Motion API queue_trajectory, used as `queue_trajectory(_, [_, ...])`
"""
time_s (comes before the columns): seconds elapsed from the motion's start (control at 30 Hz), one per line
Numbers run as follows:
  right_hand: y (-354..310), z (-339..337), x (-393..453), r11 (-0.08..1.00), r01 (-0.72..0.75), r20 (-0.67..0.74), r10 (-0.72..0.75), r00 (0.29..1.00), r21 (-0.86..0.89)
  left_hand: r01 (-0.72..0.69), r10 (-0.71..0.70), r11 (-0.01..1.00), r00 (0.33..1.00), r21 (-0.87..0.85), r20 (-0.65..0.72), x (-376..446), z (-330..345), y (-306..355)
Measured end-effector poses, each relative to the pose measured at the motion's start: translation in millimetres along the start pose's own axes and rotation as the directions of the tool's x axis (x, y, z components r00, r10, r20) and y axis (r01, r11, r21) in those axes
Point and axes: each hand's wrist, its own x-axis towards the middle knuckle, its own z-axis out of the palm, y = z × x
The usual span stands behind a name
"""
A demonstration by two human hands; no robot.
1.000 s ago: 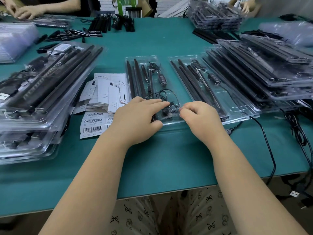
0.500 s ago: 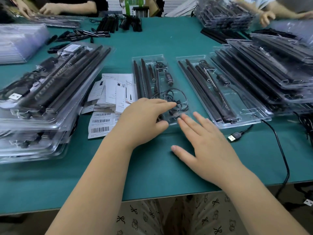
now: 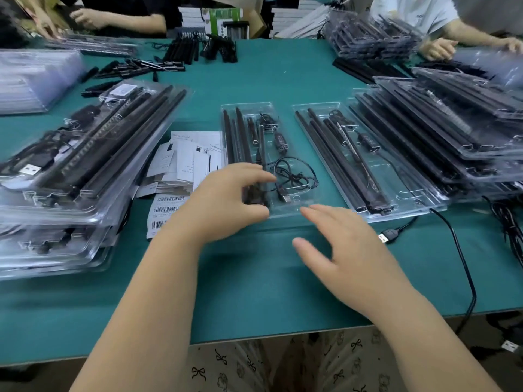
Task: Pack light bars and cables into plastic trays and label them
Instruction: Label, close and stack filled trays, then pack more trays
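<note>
**Packing a tray at the desk**

Resting on the near end of the clear plastic tray (image 3: 249, 108), the left hand (image 3: 226, 202) had its fingers (image 3: 254, 176) curled over the ends of the black light bars (image 3: 240, 137); whether they gripped anything could not be told. A coiled cable (image 3: 294, 176) lay in the same tray. The right hand (image 3: 348, 250) hovered over the green desk (image 3: 254, 292) just before the tray, fingers spread apart and holding nothing. Barcode labels (image 3: 169, 205) lay just left.

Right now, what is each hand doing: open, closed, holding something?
Left hand: fingers curled down on the near end of the middle tray; whether it grips anything cannot be told.
Right hand: open, fingers spread, holding nothing.
</note>
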Motion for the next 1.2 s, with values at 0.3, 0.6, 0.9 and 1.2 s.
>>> queue_trajectory(0.3, [16,-21,17,0.891,-0.242,-0.025,0.272,0.962,0.385,0.629,-0.539,0.656,0.777,0.417,-0.325,38,-22,-25])
queue_trajectory(0.6, [4,-4,51,0.699,-0.243,-0.030,0.354,0.935,0.673,0.641,-0.527,0.690,0.763,0.336,-0.373,45,-19,-44])
queue_trajectory(0.9, [9,-5,56,0.664,-0.191,-0.088,0.362,0.928,0.723,0.604,-0.432,0.744,0.761,0.286,-0.484,37,-28,-35])
queue_trajectory(1.2, [14,-15,61,0.632,-0.131,-0.128,0.348,0.929,0.764,0.581,-0.336,0.727,0.766,0.367,-0.548,37,-32,-10])
